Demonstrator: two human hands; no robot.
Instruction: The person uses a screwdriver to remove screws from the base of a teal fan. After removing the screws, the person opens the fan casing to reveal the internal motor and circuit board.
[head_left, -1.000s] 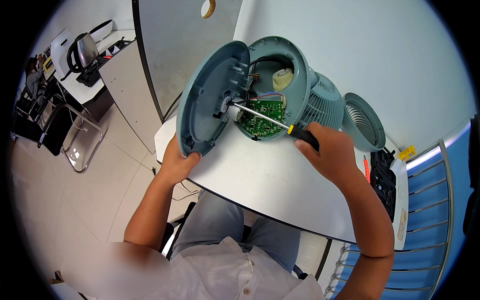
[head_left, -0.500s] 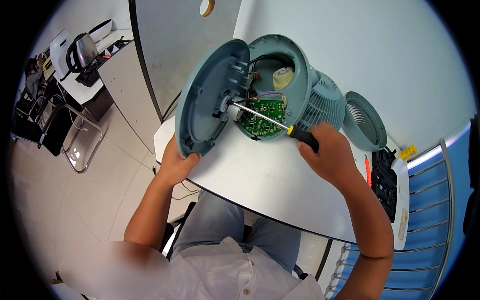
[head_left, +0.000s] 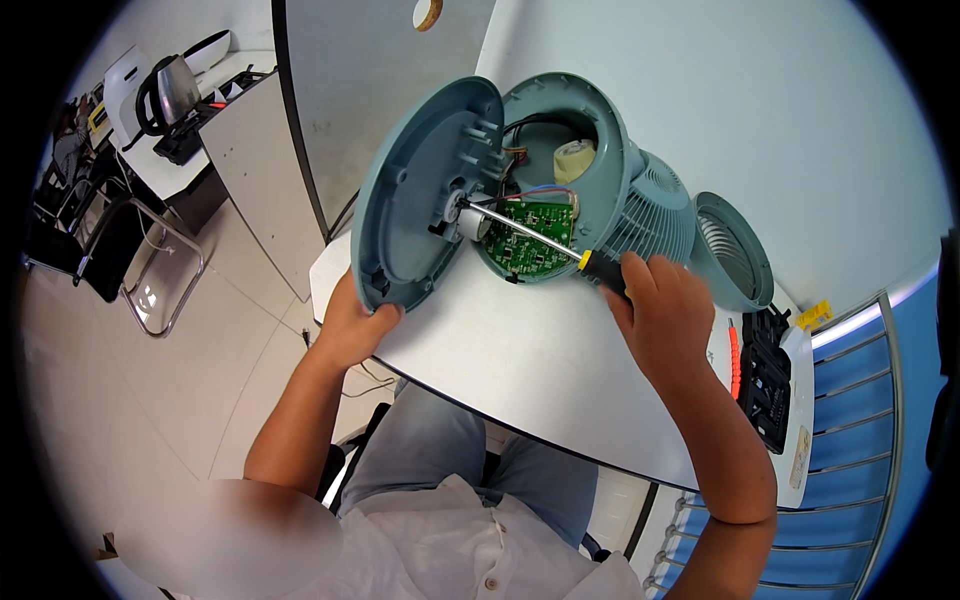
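My left hand (head_left: 355,325) grips the lower rim of a round grey-green base cover (head_left: 385,205), which stands tilted on edge. In my right hand (head_left: 668,315) is a screwdriver (head_left: 535,236) with a black and yellow handle. Its tip touches or nearly touches a small motor (head_left: 474,225) on the inner face of the cover; the exact contact is too small to tell. Beside the cover lies the opened fan base (head_left: 610,125), showing a green circuit board (head_left: 535,250), wires and a pale bundle (head_left: 573,161). The fan's slatted body (head_left: 655,210) extends to its right.
A round grey-green grille part (head_left: 735,250) leans against the wall at right. Near the white table's (head_left: 520,360) right edge are an orange-red rod (head_left: 735,360), a black tool case (head_left: 766,390) and a yellow piece (head_left: 814,315). Metal railing (head_left: 885,400) borders that side.
The view has shifted slightly. My right hand has turned a little around the screwdriver handle, while its tip stays at the motor. My left hand keeps its hold on the cover.
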